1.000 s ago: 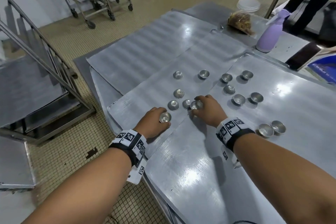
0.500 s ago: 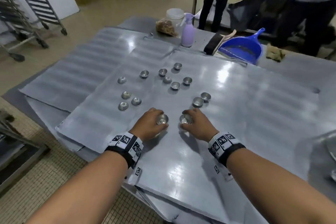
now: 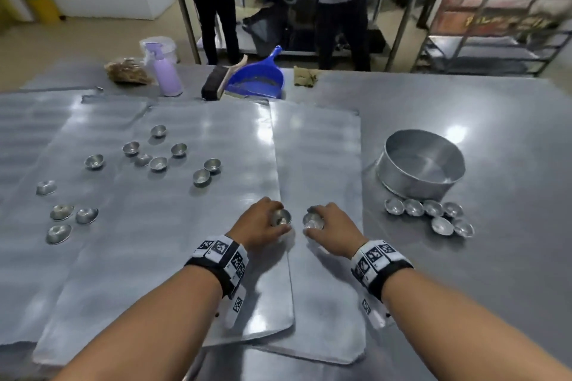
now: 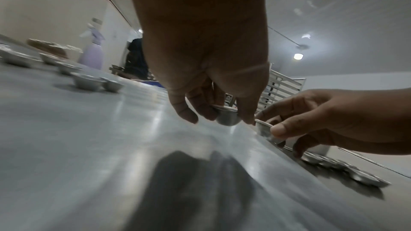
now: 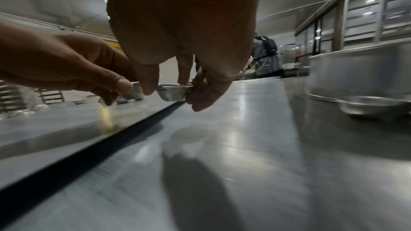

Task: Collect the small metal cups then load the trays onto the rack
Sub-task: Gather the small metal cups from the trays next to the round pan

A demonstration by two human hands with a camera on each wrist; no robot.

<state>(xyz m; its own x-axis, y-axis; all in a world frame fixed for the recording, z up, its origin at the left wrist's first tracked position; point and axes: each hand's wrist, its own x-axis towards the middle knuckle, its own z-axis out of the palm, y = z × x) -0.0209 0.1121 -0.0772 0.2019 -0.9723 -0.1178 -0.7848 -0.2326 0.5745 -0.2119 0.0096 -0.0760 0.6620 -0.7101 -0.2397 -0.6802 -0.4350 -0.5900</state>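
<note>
My left hand [image 3: 263, 223] grips a small metal cup [image 3: 281, 217] just above the flat metal tray [image 3: 173, 226]; the left wrist view shows the fingers curled round that cup [image 4: 227, 118]. My right hand [image 3: 328, 226] pinches a second small cup [image 3: 313, 221] beside it, over the neighbouring tray [image 3: 318, 145]; in the right wrist view this cup [image 5: 174, 93] sits between thumb and fingers. Several loose cups [image 3: 158, 163] lie scattered on the trays to the left. Another cluster of cups [image 3: 430, 207] lies by a round metal pan [image 3: 421, 164] on the right.
At the table's far edge stand a purple spray bottle [image 3: 165, 71], a blue dustpan [image 3: 257, 77] with a brush [image 3: 216, 83], and a bag of brown bits [image 3: 128, 71]. Two people work at a table behind. A metal rack [image 3: 495, 25] stands at the back right.
Both hands have carried their cups to the right, away from the scattered cups and toward the pan. My head has turned right, bringing the pan and its cups into view.
</note>
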